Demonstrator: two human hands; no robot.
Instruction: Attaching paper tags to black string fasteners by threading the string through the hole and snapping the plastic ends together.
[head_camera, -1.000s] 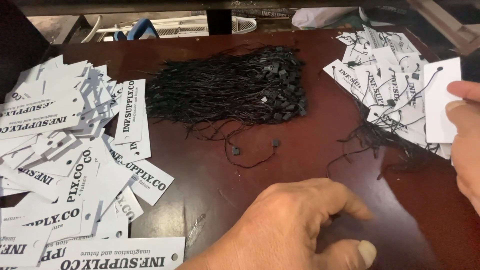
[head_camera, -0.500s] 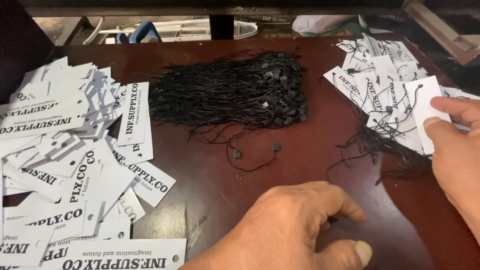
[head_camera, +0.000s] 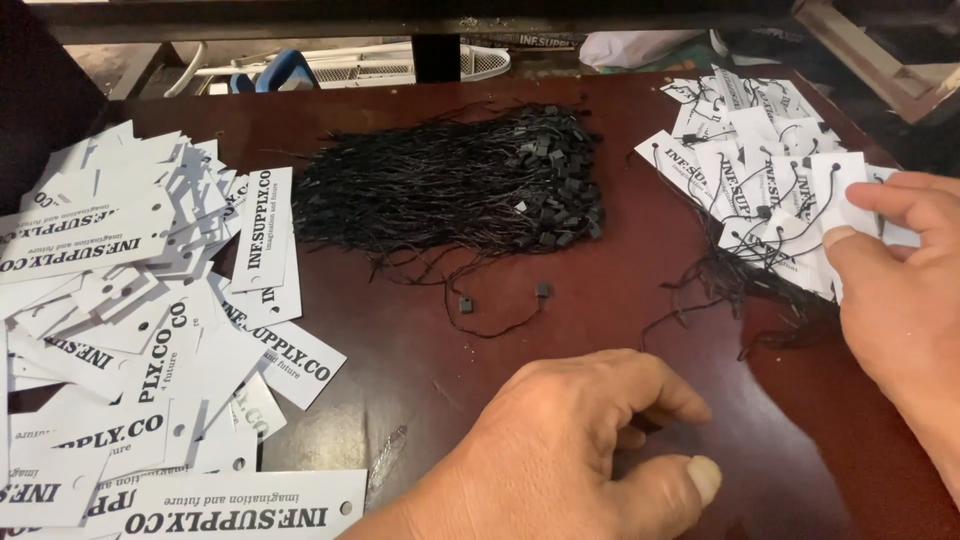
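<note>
Since half a second ago my right hand (head_camera: 905, 290) has moved a little further onto the strung tags (head_camera: 760, 175) at the right edge of the counter (head_camera: 600, 320); its grip is clamped on one blank white tag (head_camera: 838, 190), thumb under and fingers on top. My left hand (head_camera: 560, 460) rests on the counter near the front edge, fingers curled loosely, holding nothing. Black string bundle (head_camera: 450, 185) lies in the middle, one loose string (head_camera: 500, 305) just before it. Unstrung tags (head_camera: 130, 330) cover the left side.

Right hand (head_camera: 905, 300) on strung tags (head_camera: 775, 190)
</note>
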